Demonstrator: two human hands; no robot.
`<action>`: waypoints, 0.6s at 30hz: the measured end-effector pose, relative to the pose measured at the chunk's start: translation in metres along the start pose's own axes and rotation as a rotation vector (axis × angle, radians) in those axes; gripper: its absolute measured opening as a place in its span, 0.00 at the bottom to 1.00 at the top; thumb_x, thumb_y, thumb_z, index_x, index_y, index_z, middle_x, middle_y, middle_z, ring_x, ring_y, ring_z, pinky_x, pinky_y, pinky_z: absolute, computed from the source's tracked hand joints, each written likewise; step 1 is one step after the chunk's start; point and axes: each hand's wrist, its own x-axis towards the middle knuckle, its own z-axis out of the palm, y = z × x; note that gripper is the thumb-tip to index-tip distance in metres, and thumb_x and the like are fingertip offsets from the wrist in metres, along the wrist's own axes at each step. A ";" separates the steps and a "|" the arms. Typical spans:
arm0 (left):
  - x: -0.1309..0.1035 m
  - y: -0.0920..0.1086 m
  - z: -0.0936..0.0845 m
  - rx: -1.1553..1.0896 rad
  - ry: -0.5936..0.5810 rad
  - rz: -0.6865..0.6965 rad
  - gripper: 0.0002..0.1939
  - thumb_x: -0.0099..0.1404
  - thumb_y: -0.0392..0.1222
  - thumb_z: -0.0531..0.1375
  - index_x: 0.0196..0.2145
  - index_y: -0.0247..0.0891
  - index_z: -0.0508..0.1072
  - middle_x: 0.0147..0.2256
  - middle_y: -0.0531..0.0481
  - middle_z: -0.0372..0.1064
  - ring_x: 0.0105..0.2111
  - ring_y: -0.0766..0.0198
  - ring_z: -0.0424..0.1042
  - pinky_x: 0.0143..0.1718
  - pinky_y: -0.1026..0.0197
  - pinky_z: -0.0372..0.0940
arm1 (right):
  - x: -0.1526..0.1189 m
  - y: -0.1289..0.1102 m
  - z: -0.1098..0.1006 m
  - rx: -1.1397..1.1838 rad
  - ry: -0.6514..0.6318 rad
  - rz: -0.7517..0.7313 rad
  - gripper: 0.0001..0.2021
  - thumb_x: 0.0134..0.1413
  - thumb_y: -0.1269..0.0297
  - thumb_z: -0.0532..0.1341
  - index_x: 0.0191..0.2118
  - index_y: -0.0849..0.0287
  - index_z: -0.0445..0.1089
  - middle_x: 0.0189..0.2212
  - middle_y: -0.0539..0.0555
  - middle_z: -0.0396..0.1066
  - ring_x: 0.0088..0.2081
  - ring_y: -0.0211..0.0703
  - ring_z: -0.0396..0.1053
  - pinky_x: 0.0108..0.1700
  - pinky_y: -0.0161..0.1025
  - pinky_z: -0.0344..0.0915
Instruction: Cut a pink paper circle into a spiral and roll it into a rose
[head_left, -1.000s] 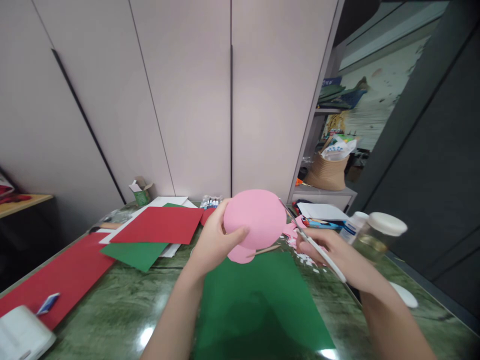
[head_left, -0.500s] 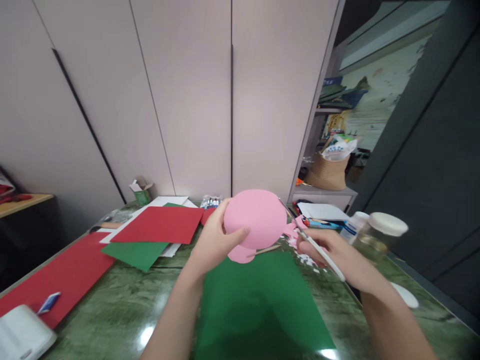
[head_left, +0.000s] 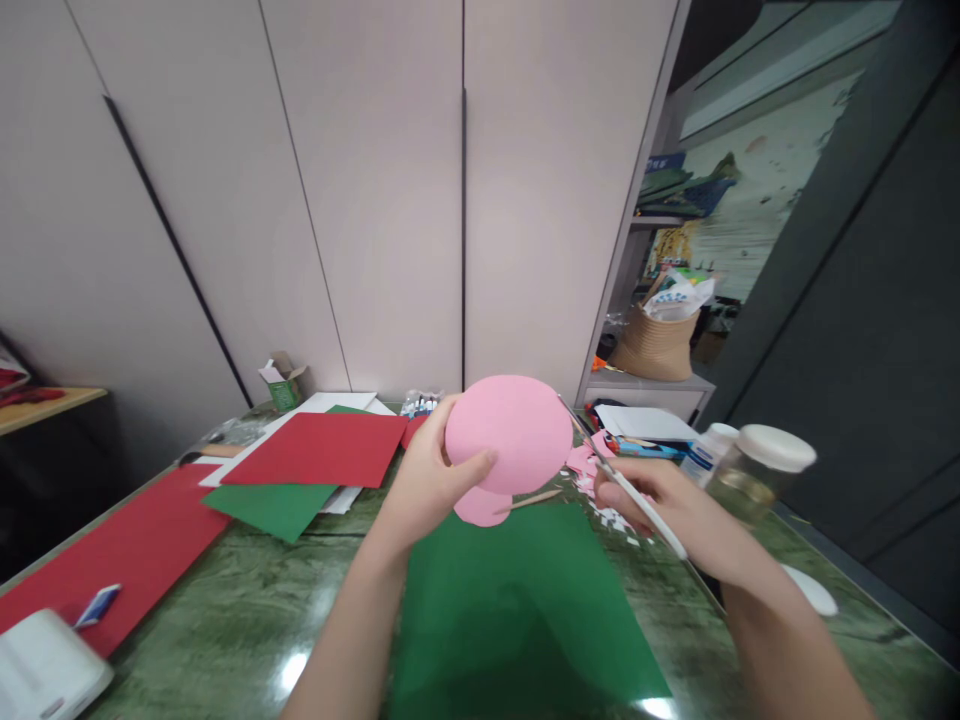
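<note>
A rounded pink paper piece (head_left: 517,430) is pinched at its left side by my left hand (head_left: 435,475), thumb in front. My right hand (head_left: 652,500) is closed around white-handled scissors (head_left: 626,485), whose blades point up and left, beside the paper's right edge. Below the held paper lies a smaller pink round piece (head_left: 480,507), at the top of a green sheet (head_left: 517,610). A thin wooden stick (head_left: 531,500) rests next to it. Pink scraps (head_left: 592,458) and small white bits lie behind my right hand.
Red sheets (head_left: 315,450), green and white sheets lie at the left. A small green box (head_left: 283,388) stands at the back. At the right are a white-lidded jar (head_left: 761,470), a white bottle (head_left: 709,450) and a white oval object (head_left: 810,590). A white case (head_left: 49,665) sits front left.
The pink paper in my left hand has shifted very slightly up and left. My right hand and the scissors look almost unmoved.
</note>
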 end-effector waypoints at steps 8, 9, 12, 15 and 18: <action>0.000 -0.002 0.000 -0.023 0.009 0.012 0.22 0.58 0.41 0.60 0.51 0.40 0.63 0.50 0.44 0.66 0.49 0.53 0.67 0.45 0.55 0.66 | 0.000 0.001 0.000 0.019 -0.008 0.008 0.21 0.58 0.48 0.52 0.24 0.59 0.56 0.22 0.46 0.50 0.24 0.35 0.47 0.25 0.34 0.46; 0.000 -0.002 0.000 -0.024 0.000 0.013 0.22 0.58 0.42 0.59 0.51 0.40 0.63 0.50 0.44 0.66 0.50 0.53 0.66 0.45 0.56 0.66 | 0.001 0.001 0.000 0.024 -0.002 0.012 0.21 0.58 0.48 0.52 0.23 0.59 0.55 0.21 0.46 0.50 0.24 0.34 0.47 0.25 0.34 0.46; -0.001 0.002 -0.001 -0.026 -0.034 -0.003 0.22 0.59 0.42 0.59 0.51 0.41 0.62 0.50 0.45 0.65 0.50 0.54 0.66 0.45 0.57 0.65 | 0.001 0.002 0.002 0.053 0.000 0.025 0.21 0.58 0.48 0.52 0.23 0.59 0.55 0.20 0.46 0.49 0.24 0.34 0.46 0.25 0.34 0.45; -0.002 0.006 -0.002 -0.018 -0.064 -0.034 0.22 0.59 0.42 0.59 0.52 0.40 0.61 0.51 0.44 0.64 0.50 0.54 0.66 0.45 0.57 0.65 | 0.001 0.001 0.002 0.056 -0.002 0.020 0.20 0.58 0.49 0.52 0.23 0.59 0.56 0.21 0.45 0.48 0.24 0.34 0.45 0.25 0.34 0.45; -0.002 0.008 -0.002 -0.015 -0.077 -0.048 0.22 0.59 0.41 0.58 0.52 0.39 0.61 0.51 0.43 0.64 0.50 0.53 0.65 0.45 0.56 0.65 | 0.000 0.001 0.002 0.041 -0.004 0.017 0.20 0.58 0.48 0.52 0.24 0.59 0.56 0.22 0.46 0.49 0.25 0.34 0.46 0.25 0.34 0.46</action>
